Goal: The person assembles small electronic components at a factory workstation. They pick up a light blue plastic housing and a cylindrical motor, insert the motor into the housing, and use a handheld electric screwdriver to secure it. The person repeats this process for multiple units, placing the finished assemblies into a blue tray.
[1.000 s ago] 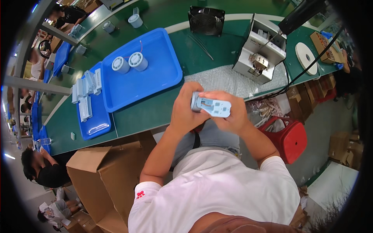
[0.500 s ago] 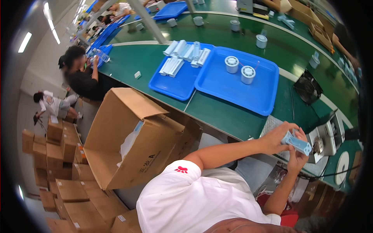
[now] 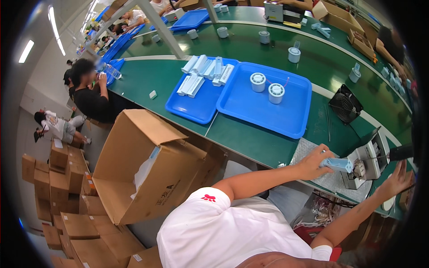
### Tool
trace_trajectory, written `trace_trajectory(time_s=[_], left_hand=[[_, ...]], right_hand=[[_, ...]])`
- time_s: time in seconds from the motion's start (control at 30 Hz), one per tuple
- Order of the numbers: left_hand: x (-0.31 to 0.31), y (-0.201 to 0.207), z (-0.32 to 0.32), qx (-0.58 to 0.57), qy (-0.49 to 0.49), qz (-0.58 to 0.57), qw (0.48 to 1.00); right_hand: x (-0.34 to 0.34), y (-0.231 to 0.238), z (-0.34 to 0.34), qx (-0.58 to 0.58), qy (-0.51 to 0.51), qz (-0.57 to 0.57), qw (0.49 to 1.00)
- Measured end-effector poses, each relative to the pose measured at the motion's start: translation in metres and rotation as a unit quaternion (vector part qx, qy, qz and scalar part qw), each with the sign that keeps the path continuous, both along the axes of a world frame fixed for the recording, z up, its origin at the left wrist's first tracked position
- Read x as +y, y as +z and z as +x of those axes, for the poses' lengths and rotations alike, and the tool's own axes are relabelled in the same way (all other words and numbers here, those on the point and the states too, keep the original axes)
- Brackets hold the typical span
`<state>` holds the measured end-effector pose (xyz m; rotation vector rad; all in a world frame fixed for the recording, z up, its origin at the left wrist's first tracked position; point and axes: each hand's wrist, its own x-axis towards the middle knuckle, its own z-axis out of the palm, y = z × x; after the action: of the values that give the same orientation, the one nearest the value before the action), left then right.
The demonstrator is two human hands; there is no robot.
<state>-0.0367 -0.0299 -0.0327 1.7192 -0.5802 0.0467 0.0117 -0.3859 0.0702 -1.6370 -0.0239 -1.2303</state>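
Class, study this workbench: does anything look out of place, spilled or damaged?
One small oddity: a little white block lies alone on the green table, apart from the two nearby blue trays. No spill or clear damage shows.

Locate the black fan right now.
In the head view, the black fan sits on the green bench at right, between the larger blue tray and the white machine.

Work hall with a long green workbench (image 3: pixel 241 144) and bright tube lights (image 3: pixel 26 52)
Pale strips (image 3: pixel 145 57) divide the bench's glossy top, grey metal posts (image 3: pixel 159 29) rise beside them, a pale surface (image 3: pixel 44 73) at left could be wall or ceiling, and brown cartons (image 3: pixel 80 225) stand stacked on the grey floor (image 3: pixel 99 145) at lower left
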Motion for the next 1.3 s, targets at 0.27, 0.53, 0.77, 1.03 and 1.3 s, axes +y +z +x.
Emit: trace_trajectory(time_s=[0.27, 0.53, 0.77, 1.03, 1.3], left_hand=[[-0.008, -0.028, 0.01, -0.113, 0.061, -0.021, 0.991], [-0.003, -0.012, 0.008, -0.121, 0.04, 0.027, 0.991], [-0.004, 0.003, 0.003, -0.078, 0.034, 0.027, 0.996], [-0.004, 0.003, 0.003, -0.069, 0.045, 0.047, 0.995], [-0.009, 0.006, 0.006, -0.088, 0.054, 0.045, 0.994]], right_hand=[[0.066, 0.059, 0.009, -0.03, 0.013, 0.004, 0.999], [0.129, 0.104, -0.004, -0.167, 0.1, 0.182, 0.964], [0.135, 0.151, -0.038, -0.157, 0.042, 0.107, 0.981], [0.136, 0.14, -0.017, -0.159, 0.044, -0.04, 0.985], [0.133, 0.118, 0.002, -0.205, 0.128, -0.101, 0.965]])
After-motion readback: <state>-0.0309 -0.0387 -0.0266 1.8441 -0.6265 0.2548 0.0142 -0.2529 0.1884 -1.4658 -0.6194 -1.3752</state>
